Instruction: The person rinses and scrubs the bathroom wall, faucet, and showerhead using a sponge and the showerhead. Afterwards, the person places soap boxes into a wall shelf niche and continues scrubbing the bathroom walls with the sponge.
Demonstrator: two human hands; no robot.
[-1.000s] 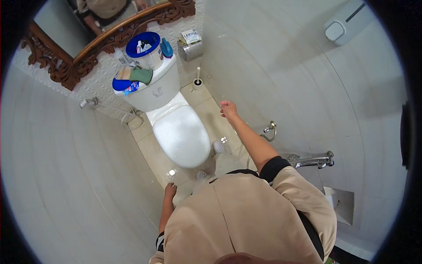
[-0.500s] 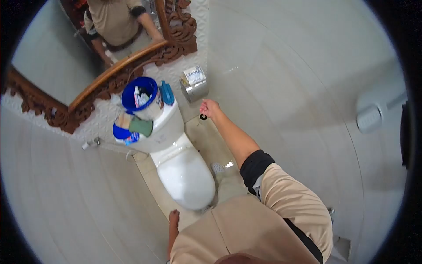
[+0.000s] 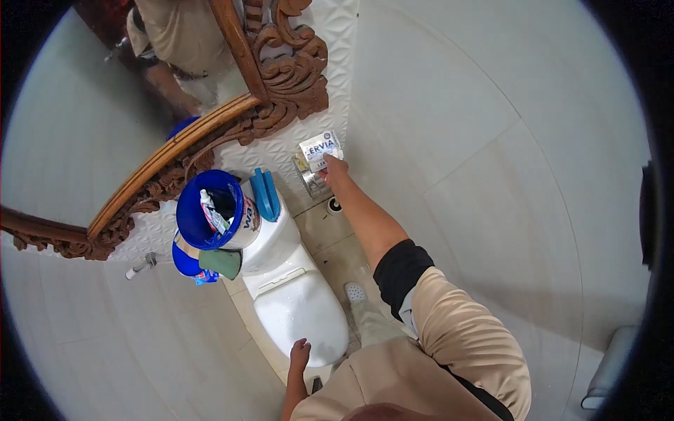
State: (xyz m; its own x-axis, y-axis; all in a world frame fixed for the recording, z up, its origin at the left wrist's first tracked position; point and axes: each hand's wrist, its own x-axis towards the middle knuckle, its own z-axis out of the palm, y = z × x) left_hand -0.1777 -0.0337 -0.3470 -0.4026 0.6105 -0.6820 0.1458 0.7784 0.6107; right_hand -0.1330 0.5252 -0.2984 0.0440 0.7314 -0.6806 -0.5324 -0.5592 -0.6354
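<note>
My right hand [image 3: 334,170] reaches to the white LERVIA pack [image 3: 319,149] above the metal paper holder [image 3: 312,184], with fingers and thumb closed on the pack's lower edge. My left hand [image 3: 300,354] hangs over the closed toilet lid [image 3: 302,316]; its fingers are curled, and whether it holds anything is too small to tell. A blue-rimmed bucket [image 3: 250,217] with tubes inside stands on the toilet tank [image 3: 274,245]. Beside it are a blue brush-like item [image 3: 265,195] and a green cloth or sponge [image 3: 220,263].
A carved wooden mirror frame [image 3: 295,77] hangs above the tank. A wall sprayer [image 3: 140,266] is at the left. A round dark-and-white toilet brush holder [image 3: 334,205] stands on the floor below the paper holder. A grey wall fixture [image 3: 612,368] is at the lower right.
My right hand has moved up and forward from over the floor to the LERVIA pack and taken hold of its edge. The view has moved closer to the tank. My left hand now overlaps the toilet lid.
</note>
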